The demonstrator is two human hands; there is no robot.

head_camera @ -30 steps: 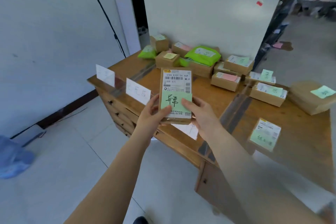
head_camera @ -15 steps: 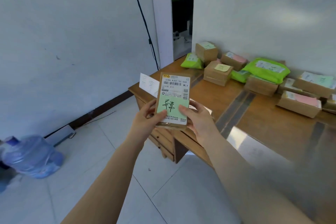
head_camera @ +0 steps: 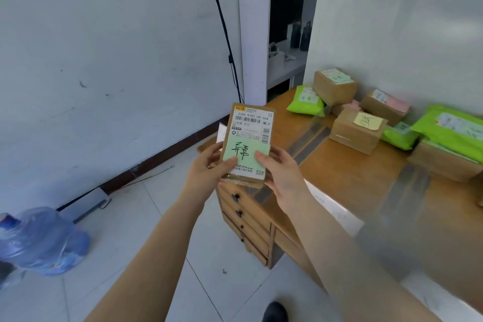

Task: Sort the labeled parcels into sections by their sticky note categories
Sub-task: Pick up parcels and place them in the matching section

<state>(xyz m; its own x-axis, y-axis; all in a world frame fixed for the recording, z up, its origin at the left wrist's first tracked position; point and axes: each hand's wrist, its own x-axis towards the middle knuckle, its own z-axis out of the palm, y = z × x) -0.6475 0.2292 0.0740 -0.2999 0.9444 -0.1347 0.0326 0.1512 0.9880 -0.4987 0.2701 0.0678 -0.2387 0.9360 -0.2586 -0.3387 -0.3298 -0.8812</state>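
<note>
While both hands hold it upright in front of the camera, the flat cardboard parcel (head_camera: 248, 144) hides the near-left corner of the wooden worktop (head_camera: 347, 165) and most of a white card (head_camera: 221, 132) that peeks out behind its left edge. The left hand (head_camera: 209, 174) grips the parcel's lower left edge, thumb on the green sticky note (head_camera: 244, 151); the right hand (head_camera: 281, 174) grips the lower right edge, thumb on the same note. The note bears handwritten black characters and covers the lower half of the printed shipping label (head_camera: 252, 125), whose small print is too fine to read.

Farther back on the worktop, near the wall, stand more parcels: a cardboard box with a yellow sticky note (head_camera: 356, 129), a taller box (head_camera: 334, 86) with a pale label on top, a box with a pink note (head_camera: 384, 106), and green mailer bags (head_camera: 305, 102). A large green mailer (head_camera: 452, 131) is cut off by the right edge, and the writing on all these notes is blurred. The worktop's right part smears into motion blur.

Drawers with dark knobs (head_camera: 245, 214) face the pale tiled floor (head_camera: 130, 230). A blue water jug (head_camera: 41, 240) lies on its side at lower left, partly cut off. A black cable (head_camera: 224, 34) runs down the white wall. A dark shoe tip (head_camera: 274, 312) shows at the bottom edge.
</note>
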